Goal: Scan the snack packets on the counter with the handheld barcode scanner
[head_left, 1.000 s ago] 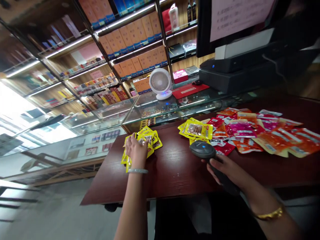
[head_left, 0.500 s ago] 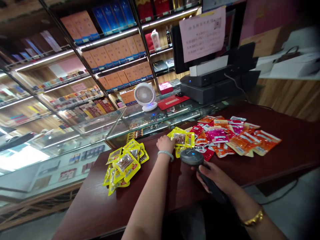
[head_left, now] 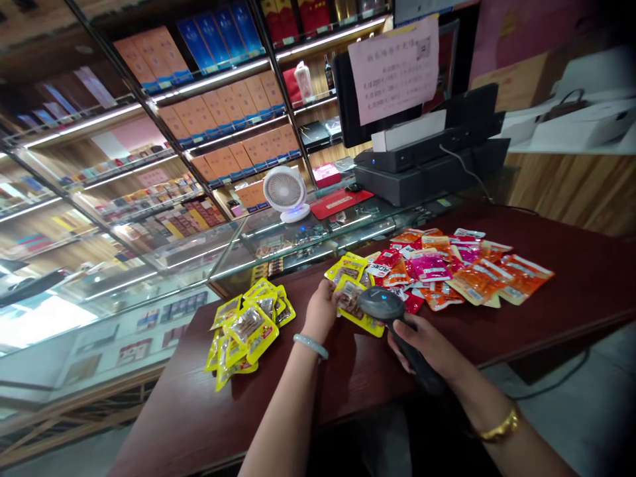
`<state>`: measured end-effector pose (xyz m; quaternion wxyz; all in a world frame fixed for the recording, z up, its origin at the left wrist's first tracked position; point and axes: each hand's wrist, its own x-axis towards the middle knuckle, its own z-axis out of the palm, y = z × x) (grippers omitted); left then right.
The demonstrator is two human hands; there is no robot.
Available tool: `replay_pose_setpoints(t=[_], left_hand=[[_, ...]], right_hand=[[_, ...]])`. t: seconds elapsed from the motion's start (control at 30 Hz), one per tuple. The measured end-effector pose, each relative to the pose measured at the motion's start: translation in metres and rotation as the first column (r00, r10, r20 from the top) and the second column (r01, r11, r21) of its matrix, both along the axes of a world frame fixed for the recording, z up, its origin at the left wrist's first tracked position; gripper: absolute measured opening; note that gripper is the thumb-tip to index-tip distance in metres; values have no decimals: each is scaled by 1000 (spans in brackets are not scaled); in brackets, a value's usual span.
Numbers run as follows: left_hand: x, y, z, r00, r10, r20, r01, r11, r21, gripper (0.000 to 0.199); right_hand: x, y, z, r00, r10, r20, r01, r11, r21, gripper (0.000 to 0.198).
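My left hand [head_left: 320, 309], with a pale bangle on the wrist, pinches the left edge of a yellow snack packet [head_left: 350, 298] that has a clear window. In my right hand [head_left: 422, 344] is a dark handheld barcode scanner [head_left: 381, 305], its head over the right part of that packet. Another yellow packet [head_left: 346, 266] lies just behind. To the left is a pile of yellow snack packets [head_left: 251, 328]. Red, pink and orange packets [head_left: 432, 266] lie heaped on the right. All of these are on a dark red tabletop [head_left: 209, 417].
Behind the table runs a glass display case [head_left: 233, 255], with a small white fan [head_left: 285, 192] and a red mat [head_left: 341, 203] on top. A monitor carrying a pink notice [head_left: 396, 73] stands at the back right. Shelves of boxed goods [head_left: 226, 112] line the wall.
My left hand has drawn a yellow packet toward me, off the other yellow packet and under the scanner head. The scanner has shifted only slightly.
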<state>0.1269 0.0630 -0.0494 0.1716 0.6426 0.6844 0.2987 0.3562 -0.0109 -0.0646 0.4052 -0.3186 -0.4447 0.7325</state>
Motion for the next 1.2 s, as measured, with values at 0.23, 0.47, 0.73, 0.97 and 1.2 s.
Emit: replay_pose_setpoints(t=[0.23, 0.47, 0.73, 0.97, 1.2], left_hand=[[-10, -27, 1, 999, 26, -24, -25, 999, 36, 12], [-97, -47, 32, 916, 383, 117, -392, 918, 59, 23], [-127, -63, 60, 686, 677, -268, -528, 716, 457, 45], [-37, 20, 16, 970, 144, -197, -140, 989, 36, 34], [-16, 62, -7, 994, 58, -96, -80, 965, -251, 20]], right_hand=[[-20, 0, 10, 999, 35, -33, -35, 999, 6, 46], [-21, 0, 3, 999, 52, 10, -52, 998, 24, 45], [-18, 5, 1, 999, 35, -2, -35, 999, -38, 47], [-18, 7, -6, 999, 36, -24, -37, 998, -58, 51], [-18, 8, -15, 994, 45, -102, -55, 994, -93, 52]])
